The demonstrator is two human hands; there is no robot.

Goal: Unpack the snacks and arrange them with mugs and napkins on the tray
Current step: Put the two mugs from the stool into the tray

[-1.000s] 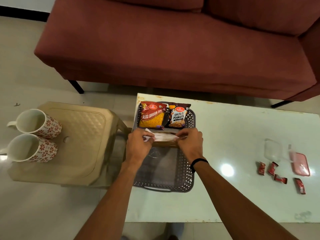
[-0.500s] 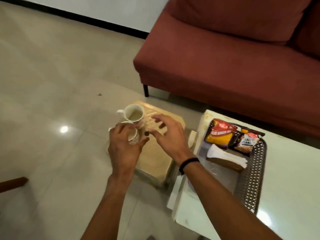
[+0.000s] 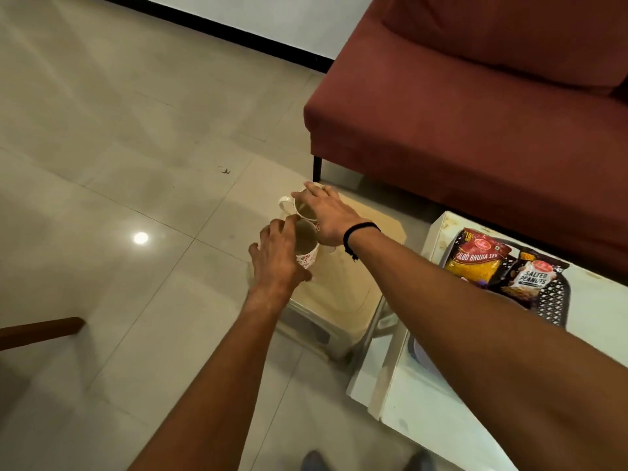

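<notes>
Two white mugs with red flower prints stand close together on a beige plastic stool (image 3: pixel 343 290). My left hand (image 3: pixel 277 258) wraps around the near mug (image 3: pixel 306 243) from the left. My right hand (image 3: pixel 328 215) covers the far mug (image 3: pixel 288 205) from above, its handle sticking out to the left. Both mugs rest on the stool. At the right, a dark perforated tray (image 3: pixel 552 302) on the pale table (image 3: pixel 441 419) holds an Aloo Bhujia Sev packet (image 3: pixel 475 258) and a Salted Peanuts packet (image 3: pixel 530 277). My right forearm hides the rest of the tray.
A dark red sofa (image 3: pixel 475 113) stands behind the stool and table. The stool sits tight against the table's left end. Tiled floor spreads to the left, and a brown wooden piece (image 3: pixel 40 331) juts in at the left edge.
My hands left the napkins in the tray and I turned left to the stool. Both hands have now closed around the two mugs.
</notes>
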